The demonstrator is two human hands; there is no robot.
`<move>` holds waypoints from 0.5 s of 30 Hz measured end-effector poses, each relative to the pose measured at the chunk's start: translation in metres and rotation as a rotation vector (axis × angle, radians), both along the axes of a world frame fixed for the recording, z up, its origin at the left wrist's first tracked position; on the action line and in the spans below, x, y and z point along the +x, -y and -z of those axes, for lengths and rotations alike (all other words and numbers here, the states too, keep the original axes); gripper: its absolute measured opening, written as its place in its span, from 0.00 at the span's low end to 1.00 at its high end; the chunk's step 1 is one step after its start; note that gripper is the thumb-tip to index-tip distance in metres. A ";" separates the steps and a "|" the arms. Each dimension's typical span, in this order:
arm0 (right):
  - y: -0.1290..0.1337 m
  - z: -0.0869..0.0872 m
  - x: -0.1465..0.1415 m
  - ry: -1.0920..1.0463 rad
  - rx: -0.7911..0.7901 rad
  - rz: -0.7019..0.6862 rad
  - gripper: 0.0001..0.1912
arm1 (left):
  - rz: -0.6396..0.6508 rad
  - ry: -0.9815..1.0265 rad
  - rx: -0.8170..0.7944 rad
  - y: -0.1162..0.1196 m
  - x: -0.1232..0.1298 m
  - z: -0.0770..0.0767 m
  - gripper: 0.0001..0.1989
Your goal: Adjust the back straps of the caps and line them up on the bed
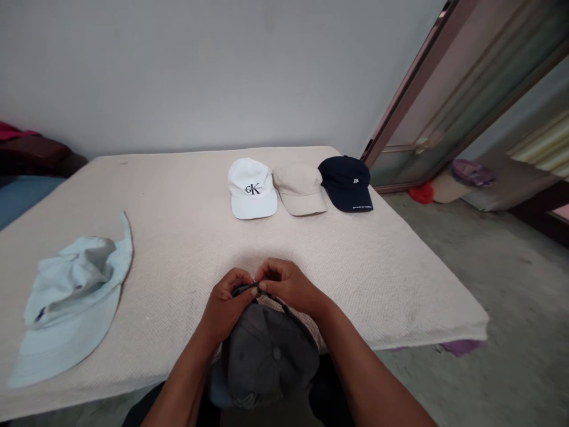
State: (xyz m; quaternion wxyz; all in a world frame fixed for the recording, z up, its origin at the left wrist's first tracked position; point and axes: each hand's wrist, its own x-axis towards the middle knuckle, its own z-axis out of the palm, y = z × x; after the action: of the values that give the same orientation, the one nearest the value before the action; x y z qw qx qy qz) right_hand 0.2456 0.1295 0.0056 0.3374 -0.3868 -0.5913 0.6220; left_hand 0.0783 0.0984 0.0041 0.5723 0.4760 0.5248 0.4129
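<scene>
A dark grey baseball cap hangs at the table's near edge, its crown toward me. At the cap's far side, my left hand pinches the back strap between thumb and fingers. Touching it from the right, my right hand pinches the same strap, the thumbs almost meeting. The strap's fastening is mostly hidden by my fingertips. Farther back stand a white cap with black letters, a beige cap and a navy cap, side by side in a row. At the left lies a pale blue cap, its strap undone.
A cream textured cover lies over the table, which reaches the grey wall. At the right are a framed glass door and the concrete floor. Dark furniture stands at the far left.
</scene>
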 end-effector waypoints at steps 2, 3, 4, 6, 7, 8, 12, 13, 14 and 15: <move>0.000 -0.001 0.000 -0.005 0.001 -0.001 0.04 | 0.016 -0.046 0.027 -0.001 -0.002 0.000 0.06; 0.001 -0.001 0.000 -0.008 -0.001 -0.001 0.04 | 0.021 -0.070 0.036 -0.001 -0.002 0.000 0.05; 0.001 -0.002 -0.001 -0.013 -0.005 -0.002 0.04 | 0.025 -0.089 0.037 -0.001 -0.003 -0.001 0.05; 0.001 -0.002 -0.001 -0.024 -0.016 -0.007 0.04 | 0.028 -0.100 0.019 -0.001 -0.004 -0.002 0.06; 0.001 -0.002 -0.001 -0.029 -0.021 -0.010 0.04 | 0.030 -0.095 0.000 0.000 -0.004 -0.002 0.06; 0.002 -0.002 -0.001 -0.033 -0.023 -0.014 0.04 | 0.032 -0.086 -0.023 0.000 -0.004 -0.003 0.07; 0.002 -0.002 -0.002 -0.041 -0.022 -0.027 0.03 | 0.046 0.010 -0.153 0.001 -0.003 -0.004 0.07; 0.002 -0.002 -0.002 -0.042 -0.024 -0.031 0.03 | 0.046 0.051 -0.190 0.001 -0.003 -0.004 0.07; 0.002 -0.002 -0.002 -0.043 -0.026 -0.032 0.03 | 0.045 0.094 -0.223 0.001 -0.003 -0.003 0.08; 0.002 -0.002 -0.002 -0.045 -0.030 -0.033 0.04 | 0.044 0.132 -0.252 0.001 -0.003 -0.003 0.08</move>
State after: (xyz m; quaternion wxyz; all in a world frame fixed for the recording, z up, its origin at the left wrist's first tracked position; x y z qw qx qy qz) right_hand 0.2432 0.1274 0.0076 0.3344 -0.3679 -0.5804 0.6449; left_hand 0.0755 0.0972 0.0067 0.6695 0.3835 0.5233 0.3616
